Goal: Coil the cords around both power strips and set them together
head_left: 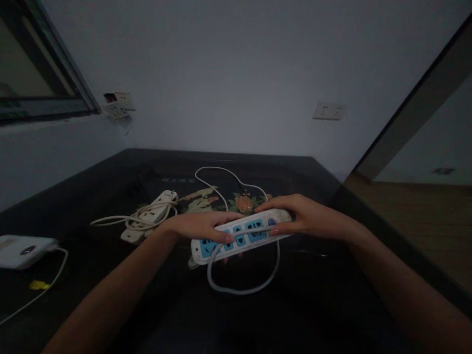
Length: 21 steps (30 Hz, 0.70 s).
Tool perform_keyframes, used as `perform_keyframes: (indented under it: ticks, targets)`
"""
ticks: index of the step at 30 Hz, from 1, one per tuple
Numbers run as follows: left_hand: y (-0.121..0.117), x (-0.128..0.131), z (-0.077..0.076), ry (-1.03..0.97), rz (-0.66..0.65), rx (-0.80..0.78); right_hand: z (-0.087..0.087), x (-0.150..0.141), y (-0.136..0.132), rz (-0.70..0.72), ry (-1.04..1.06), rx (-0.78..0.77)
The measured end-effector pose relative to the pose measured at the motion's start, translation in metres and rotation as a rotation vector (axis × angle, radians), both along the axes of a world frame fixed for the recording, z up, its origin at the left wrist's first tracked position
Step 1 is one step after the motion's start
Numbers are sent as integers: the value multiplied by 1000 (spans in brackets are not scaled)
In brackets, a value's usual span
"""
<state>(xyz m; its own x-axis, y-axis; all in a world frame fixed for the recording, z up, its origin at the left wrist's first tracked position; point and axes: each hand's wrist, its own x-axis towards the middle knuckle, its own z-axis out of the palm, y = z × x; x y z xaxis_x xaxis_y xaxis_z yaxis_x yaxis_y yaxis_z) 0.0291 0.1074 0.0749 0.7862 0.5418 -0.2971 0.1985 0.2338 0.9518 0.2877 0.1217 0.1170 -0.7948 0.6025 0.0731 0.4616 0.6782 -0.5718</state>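
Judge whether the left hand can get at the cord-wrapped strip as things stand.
Probably yes: the cord-wrapped strip lies beside the left forearm, nothing visible between. But the left hand holds the blue-socket strip, so it likely needs freeing first.

The right hand (308,215) covered one end of the blue-and-white power strip (240,236), and the left hand (201,224) had most of its fingers hidden behind it. The left edge cut off a white boxlike device (22,251) and its cable (62,270). Pale lettering (178,180) on the bench (313,295) was too small to read.
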Motion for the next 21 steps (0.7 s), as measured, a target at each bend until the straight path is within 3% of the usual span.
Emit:
perform_keyframes:
  ticks: [3, 7, 13, 18, 21]
  targets:
    - [10, 2, 2, 10, -21, 180, -1, 3, -4, 2, -10, 25]
    - [17, 5, -9, 72, 42, 445, -14, 12, 2, -47, -18, 60]
    - [23, 8, -18, 106, 104, 579, -33, 17, 10, -99, -92, 65]
    - [26, 9, -22, 152, 90, 628, -36, -9, 3, -146, -310, 190]
    - [23, 10, -25, 193, 129, 645, -43, -24, 5, -108, -311, 166]
